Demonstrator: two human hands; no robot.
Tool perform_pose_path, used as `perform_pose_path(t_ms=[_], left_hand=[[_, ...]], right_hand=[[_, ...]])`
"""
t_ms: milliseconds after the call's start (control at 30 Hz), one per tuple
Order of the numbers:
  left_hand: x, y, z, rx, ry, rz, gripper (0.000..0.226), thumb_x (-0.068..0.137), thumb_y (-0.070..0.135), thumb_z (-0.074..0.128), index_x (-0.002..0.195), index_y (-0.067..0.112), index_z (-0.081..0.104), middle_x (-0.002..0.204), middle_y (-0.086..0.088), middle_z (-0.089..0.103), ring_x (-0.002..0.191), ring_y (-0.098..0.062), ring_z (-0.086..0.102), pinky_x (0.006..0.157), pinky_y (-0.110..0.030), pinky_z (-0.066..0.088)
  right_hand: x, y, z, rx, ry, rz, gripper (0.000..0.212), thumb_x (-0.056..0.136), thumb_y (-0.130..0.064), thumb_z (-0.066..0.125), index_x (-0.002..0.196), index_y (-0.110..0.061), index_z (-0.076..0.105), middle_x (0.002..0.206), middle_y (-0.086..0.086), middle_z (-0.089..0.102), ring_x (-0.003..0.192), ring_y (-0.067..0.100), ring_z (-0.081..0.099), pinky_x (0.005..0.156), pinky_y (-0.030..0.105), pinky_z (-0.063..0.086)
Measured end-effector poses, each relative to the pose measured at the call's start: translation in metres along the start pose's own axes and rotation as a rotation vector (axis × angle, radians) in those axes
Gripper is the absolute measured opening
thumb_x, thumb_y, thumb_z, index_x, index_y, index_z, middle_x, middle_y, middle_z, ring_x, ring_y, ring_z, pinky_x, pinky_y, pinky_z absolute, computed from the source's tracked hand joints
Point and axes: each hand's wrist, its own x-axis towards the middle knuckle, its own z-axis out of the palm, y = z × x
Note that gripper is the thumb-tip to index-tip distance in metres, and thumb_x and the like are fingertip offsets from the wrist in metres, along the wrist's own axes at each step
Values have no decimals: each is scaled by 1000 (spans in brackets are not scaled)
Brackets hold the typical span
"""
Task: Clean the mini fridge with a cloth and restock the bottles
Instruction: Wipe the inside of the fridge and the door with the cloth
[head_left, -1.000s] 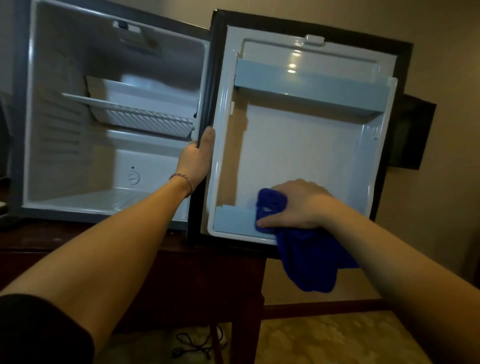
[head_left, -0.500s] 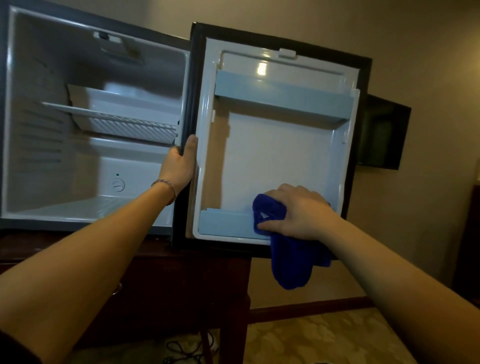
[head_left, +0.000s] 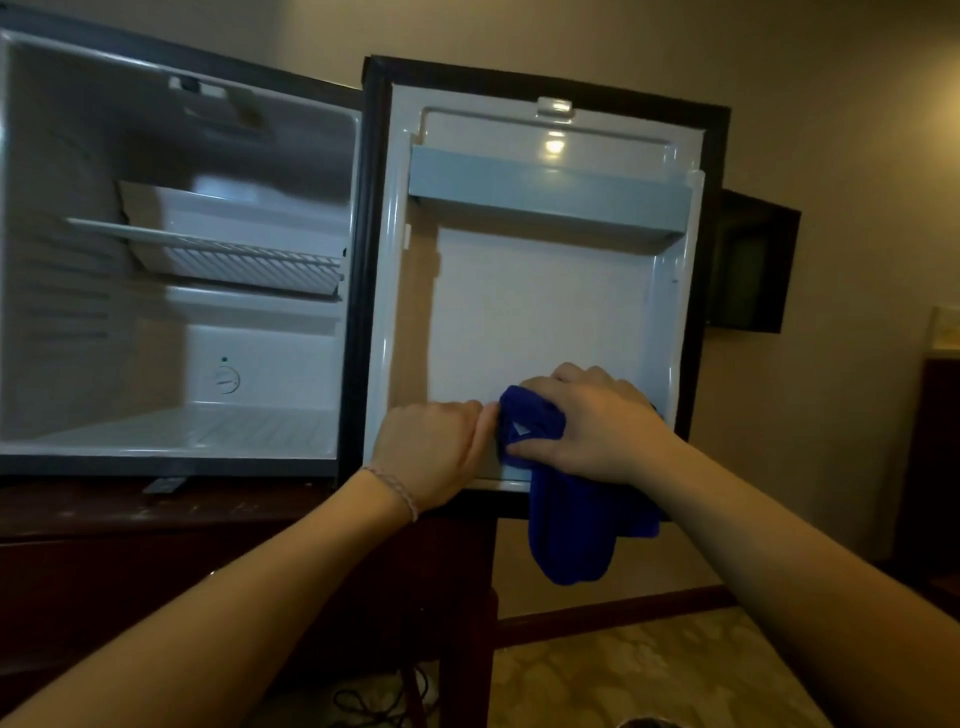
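A small black mini fridge with a white plastic interior (head_left: 171, 260) stands on a dark wooden cabinet (head_left: 156, 561), its door (head_left: 540, 312) swung fully open to the right so the white inner liner faces the camera. The person's right hand (head_left: 597, 421) curls its fingers around a bunched deep-blue microfibre cloth (head_left: 566, 525) and presses it against the door's lower grey-blue rail, with the rest of the cloth hanging below the door's bottom edge. The left hand (head_left: 431, 452), with a thin bracelet at the wrist, rests just beside the cloth on the same rail, its fingers curled over the rail. Inside the cabinet of the fridge a white wire shelf (head_left: 228, 254) sits at mid height, above a round thermostat dial (head_left: 227, 379) on the back wall. A grey-blue upper door shelf (head_left: 550, 192) spans the door liner.
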Motion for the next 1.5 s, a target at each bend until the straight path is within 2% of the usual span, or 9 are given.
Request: perform_pose_path(t_ms=[100, 167, 267, 400, 567, 967, 1167, 1400, 1500], left_hand=[[2, -2, 1, 94, -24, 55, 22, 102, 35, 44, 101, 23, 63, 58, 4, 58, 40, -16, 52, 34, -30, 45], [6, -1, -2, 48, -56, -22, 37, 104, 44, 29, 108, 26, 62, 62, 4, 61, 46, -16, 57, 43, -34, 52], [10, 12, -7, -96, -37, -207, 78, 95, 61, -2, 83, 27, 67, 61, 6, 61, 51, -11, 58, 53, -33, 54], [20, 30, -8, -163, -60, -252, 74, 97, 59, 6, 70, 22, 64, 64, 3, 62, 57, -17, 60, 58, -33, 52], [29, 44, -8, -125, -80, -316, 71, 101, 56, 15, 62, 18, 61, 61, 2, 57, 56, -18, 54, 50, -27, 35], [35, 59, -6, 1, -173, -287, 72, 102, 57, 13, 56, 18, 54, 55, 5, 51, 51, -14, 51, 52, -27, 36], [35, 60, -5, 72, -174, -262, 63, 103, 53, 19, 57, 20, 46, 54, 6, 44, 53, -18, 48, 51, -29, 33], [34, 60, -5, 164, -203, -162, 45, 106, 44, 25, 93, 25, 64, 59, 4, 43, 59, -21, 55, 55, -30, 43], [33, 58, 2, 155, -155, -197, 54, 104, 48, 26, 66, 22, 54, 53, 5, 38, 47, -18, 42, 48, -26, 32]], right_hand=[[-6, 8, -1, 131, 50, 45, 69, 79, -77, 56, 138, -42, 44, 116, -9, 53, 102, 16, 53, 90, 43, 51], [-11, 13, -5, 276, 84, 70, 64, 79, -74, 62, 131, -40, 49, 111, -11, 54, 97, 12, 56, 87, 41, 54], [-17, 14, -13, 364, 156, 47, 57, 80, -72, 62, 125, -38, 50, 111, -9, 55, 94, 12, 59, 86, 41, 56], [-27, 20, -24, 297, 423, 24, 69, 84, -69, 59, 141, -40, 34, 130, -1, 50, 112, 22, 56, 89, 46, 55], [-37, 43, -51, 42, 800, 164, 61, 90, -56, 63, 141, -30, 41, 134, 13, 45, 114, 33, 51, 86, 47, 54], [-20, 52, -2, 374, 941, 398, 72, 81, -55, 74, 140, -43, 34, 153, 2, 23, 134, 30, 40, 101, 52, 49], [-30, 43, 28, 397, 978, 462, 71, 84, -42, 77, 140, -38, 34, 148, 7, 30, 126, 28, 48, 93, 34, 48], [-34, 46, 30, 726, 998, 584, 63, 83, -48, 75, 136, -32, 45, 136, -1, 41, 109, 13, 50, 82, 25, 44], [-25, 50, 16, 782, 991, 643, 68, 82, -53, 75, 137, -28, 45, 131, -1, 45, 102, 10, 49, 79, 22, 41]])
